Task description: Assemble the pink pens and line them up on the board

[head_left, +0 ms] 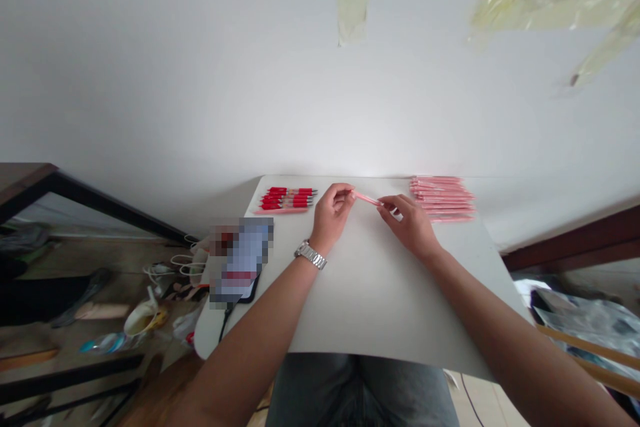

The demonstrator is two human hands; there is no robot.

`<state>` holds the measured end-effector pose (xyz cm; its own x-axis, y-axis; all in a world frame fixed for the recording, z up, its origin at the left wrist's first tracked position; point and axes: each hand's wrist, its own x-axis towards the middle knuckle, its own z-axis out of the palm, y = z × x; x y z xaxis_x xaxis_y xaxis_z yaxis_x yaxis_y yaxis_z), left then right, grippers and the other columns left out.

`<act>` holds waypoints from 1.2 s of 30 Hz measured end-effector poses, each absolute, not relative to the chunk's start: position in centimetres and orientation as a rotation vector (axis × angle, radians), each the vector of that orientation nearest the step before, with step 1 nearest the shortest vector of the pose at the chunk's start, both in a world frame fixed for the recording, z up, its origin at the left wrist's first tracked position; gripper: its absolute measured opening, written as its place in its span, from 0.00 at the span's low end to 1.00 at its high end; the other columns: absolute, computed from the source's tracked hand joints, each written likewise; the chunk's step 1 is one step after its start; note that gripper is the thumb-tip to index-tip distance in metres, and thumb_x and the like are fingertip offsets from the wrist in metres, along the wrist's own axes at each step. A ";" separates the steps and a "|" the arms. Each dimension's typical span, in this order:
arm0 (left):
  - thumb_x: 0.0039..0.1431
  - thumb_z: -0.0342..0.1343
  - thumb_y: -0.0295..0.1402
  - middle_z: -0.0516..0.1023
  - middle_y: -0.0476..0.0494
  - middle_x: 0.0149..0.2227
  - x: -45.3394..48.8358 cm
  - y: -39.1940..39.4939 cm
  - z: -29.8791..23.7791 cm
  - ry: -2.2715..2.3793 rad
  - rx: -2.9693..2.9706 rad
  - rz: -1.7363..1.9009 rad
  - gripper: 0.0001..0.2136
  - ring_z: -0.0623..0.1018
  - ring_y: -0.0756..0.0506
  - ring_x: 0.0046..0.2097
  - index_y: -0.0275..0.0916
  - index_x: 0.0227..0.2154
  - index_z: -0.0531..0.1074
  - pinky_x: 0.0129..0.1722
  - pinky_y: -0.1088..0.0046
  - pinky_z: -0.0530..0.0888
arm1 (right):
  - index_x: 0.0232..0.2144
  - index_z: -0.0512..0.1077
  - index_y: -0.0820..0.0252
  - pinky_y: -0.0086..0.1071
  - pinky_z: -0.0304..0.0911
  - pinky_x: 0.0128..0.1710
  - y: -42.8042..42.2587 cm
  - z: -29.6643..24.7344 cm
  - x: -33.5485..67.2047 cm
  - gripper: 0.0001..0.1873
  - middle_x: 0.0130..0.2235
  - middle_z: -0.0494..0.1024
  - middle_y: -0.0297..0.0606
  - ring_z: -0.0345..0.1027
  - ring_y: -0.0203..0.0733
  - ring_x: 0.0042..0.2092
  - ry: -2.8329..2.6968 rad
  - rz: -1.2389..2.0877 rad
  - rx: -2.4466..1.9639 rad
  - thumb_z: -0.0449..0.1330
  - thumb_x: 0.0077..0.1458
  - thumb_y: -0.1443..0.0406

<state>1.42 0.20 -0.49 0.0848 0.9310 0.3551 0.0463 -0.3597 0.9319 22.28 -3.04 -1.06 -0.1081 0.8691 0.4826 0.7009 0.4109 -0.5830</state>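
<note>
Between my two hands, above the middle of the white table [370,293], is a slim pink stick-like piece [367,198] resembling a pen in a wrapper. My left hand [334,208], with a metal watch on its wrist, pinches its left end. At the right end, the fingers of my right hand [406,219] are closed on it. Left of my hands lies a group of red pens [287,199] with dark tips, side by side, a pink piece along their near edge. To the right is a stack of similar pink sticks [443,199].
A phone [243,260], blurred out, lies at the table's left edge with a black cable [225,323]. The white wall [250,67] stands directly behind the table. On the floor to the left are a cup [141,317], a bottle [104,343] and white cables.
</note>
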 end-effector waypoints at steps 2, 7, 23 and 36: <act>0.67 0.59 0.45 0.81 0.40 0.44 1.4 0.2 -0.5 0.996 1.559 1.385 0.14 0.83 0.44 0.48 0.40 0.45 0.73 0.49 0.67 0.81 | 0.43 0.77 0.56 0.37 0.70 0.38 -3.0 -1.0 22.3 0.15 0.36 0.79 0.40 0.74 0.43 0.36 -1.859 0.270 -1.353 0.56 0.69 0.54; 0.67 0.59 0.45 0.81 0.40 0.44 1.4 0.2 -0.5 0.985 1.569 1.388 0.14 0.83 0.44 0.48 0.40 0.45 0.74 0.49 0.67 0.80 | 0.43 0.78 0.56 0.37 0.72 0.38 -3.0 -0.9 22.2 0.16 0.38 0.80 0.40 0.75 0.42 0.37 -1.835 0.286 -1.336 0.56 0.69 0.53; 0.68 0.58 0.38 0.80 0.40 0.47 1.1 0.6 -1.0 1.051 1.737 1.406 0.08 0.81 0.45 0.49 0.41 0.45 0.75 0.51 0.66 0.80 | 0.43 0.78 0.55 0.37 0.71 0.40 -2.8 -1.0 22.7 0.10 0.39 0.79 0.39 0.76 0.42 0.37 -1.851 0.211 -1.282 0.57 0.69 0.60; 0.68 0.55 0.34 0.81 0.42 0.41 0.1 1.3 -0.6 1.208 1.627 1.516 0.05 0.82 0.46 0.43 0.41 0.41 0.74 0.48 0.68 0.79 | 0.41 0.78 0.57 0.37 0.69 0.39 -2.8 -1.0 22.9 0.07 0.38 0.77 0.41 0.74 0.44 0.39 -1.921 0.124 -1.311 0.59 0.67 0.65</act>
<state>0.14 1.34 -0.61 -0.0669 0.9018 0.4270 0.2146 -0.4049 0.8888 22.92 -2.79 -0.98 -0.1531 0.8222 0.5482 0.7446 0.4607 -0.4830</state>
